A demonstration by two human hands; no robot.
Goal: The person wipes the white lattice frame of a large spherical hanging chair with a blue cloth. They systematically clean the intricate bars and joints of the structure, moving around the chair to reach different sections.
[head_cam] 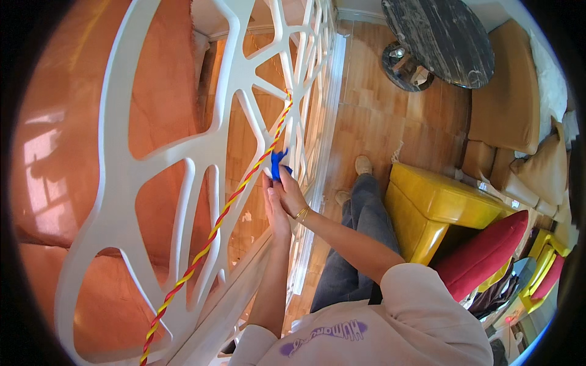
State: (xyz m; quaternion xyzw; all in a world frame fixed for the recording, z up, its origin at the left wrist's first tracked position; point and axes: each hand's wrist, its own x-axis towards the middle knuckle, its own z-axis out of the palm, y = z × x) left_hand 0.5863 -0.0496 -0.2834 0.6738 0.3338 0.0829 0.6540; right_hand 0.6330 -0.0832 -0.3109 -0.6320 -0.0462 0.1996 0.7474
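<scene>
A white openwork lattice partition (119,183) stands before me, with a red-and-yellow twisted cord (229,201) running diagonally across it. Both hands meet at the partition, beside the cord. My right hand (290,194), with thin gold bangles at the wrist, pinches a piece of blue material (277,165) that looks like cloth or a balloon. My left hand (275,208) is pressed close against it from the left, palm turned inward; its fingertips are at the lower end of the blue piece, and whether they grip it is hidden.
Behind the lattice is orange-brown upholstery or padding (160,91). A yellow armchair (412,201) with a red cushion (490,256) stands close on my right. Farther off are a black marbled oval table (444,41) and a tan sofa (508,91). Wooden flooring (366,114) lies between them.
</scene>
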